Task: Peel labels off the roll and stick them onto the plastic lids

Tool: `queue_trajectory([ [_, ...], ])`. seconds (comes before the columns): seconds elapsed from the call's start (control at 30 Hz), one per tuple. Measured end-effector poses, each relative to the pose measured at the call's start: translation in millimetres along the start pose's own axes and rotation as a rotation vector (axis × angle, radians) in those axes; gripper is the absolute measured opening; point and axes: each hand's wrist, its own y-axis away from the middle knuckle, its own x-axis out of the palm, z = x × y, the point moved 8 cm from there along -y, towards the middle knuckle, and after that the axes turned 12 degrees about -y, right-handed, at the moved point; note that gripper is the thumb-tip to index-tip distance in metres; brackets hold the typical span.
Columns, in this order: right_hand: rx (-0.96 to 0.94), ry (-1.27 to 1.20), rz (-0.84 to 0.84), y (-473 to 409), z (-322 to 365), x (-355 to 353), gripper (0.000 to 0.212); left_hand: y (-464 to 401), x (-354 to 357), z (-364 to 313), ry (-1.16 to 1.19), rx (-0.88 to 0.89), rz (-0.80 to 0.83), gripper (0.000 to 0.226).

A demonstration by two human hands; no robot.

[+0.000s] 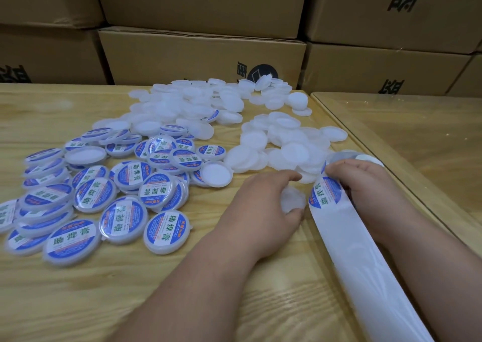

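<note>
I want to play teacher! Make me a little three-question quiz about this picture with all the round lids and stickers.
1. True or false: the lids with labels lie on the left part of the table, and the plain white lids lie farther back and to the right.
2. Which hand holds the label at the end of the backing strip? A) left hand B) right hand C) neither
3. Fill in: the left hand holds one plain ____.

Key:
1. True.
2. B, the right hand grips it.
3. Lid.
</note>
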Motion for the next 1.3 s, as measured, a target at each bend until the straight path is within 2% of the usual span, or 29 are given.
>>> queue_trajectory([
  [0.1,0.008,-0.031,-0.001,2,3,2,0.034,1,-11,7,0.185,-0.098,-0.100,0.056],
  [0.23,0.002,-0.084,0.068,5,3,9,0.031,-1,-17,22,0.782,-0.292,-0.160,0.035],
  [0.3,-0.003,-0.079,0.136,6,2,16,0.030,-3,-17,32,1.128,-0.374,-0.178,0.034],
  [0.33,-0.011,-0.057,0.166,6,1,19,0.030,-3,-18,35,1.246,-0.398,-0.181,0.034],
  [0.4,-0.027,0.002,0.207,7,1,24,0.029,-2,-19,36,1.337,-0.420,-0.167,0.040],
  [0.47,-0.021,0.024,0.220,8,1,26,0.025,-2,-19,33,1.257,-0.438,-0.147,0.034],
  [0.53,-0.013,0.026,0.225,9,1,27,0.024,-2,-19,30,0.999,-0.399,-0.132,0.015],
  [0.63,-0.014,0.038,0.227,9,1,27,0.033,0,-14,17,0.718,-0.250,-0.082,0.014],
  [0.73,-0.005,0.032,0.245,10,1,28,0.045,3,-5,0,0.711,-0.128,0.030,0.022],
  [0.83,0.005,0.046,0.262,12,3,30,0.049,2,-5,-2,0.646,-0.102,0.033,0.030],
  [0.97,0.005,0.056,0.263,11,3,30,0.039,1,-7,-1,0.606,-0.082,0.007,0.021],
  [1.1,0.016,0.062,0.278,13,3,34,0.018,2,-9,-1,0.603,-0.073,-0.028,0.018],
  [1.3,0.014,0.100,0.319,15,5,35,0.014,1,-6,0,0.557,-0.078,-0.016,0.019],
])
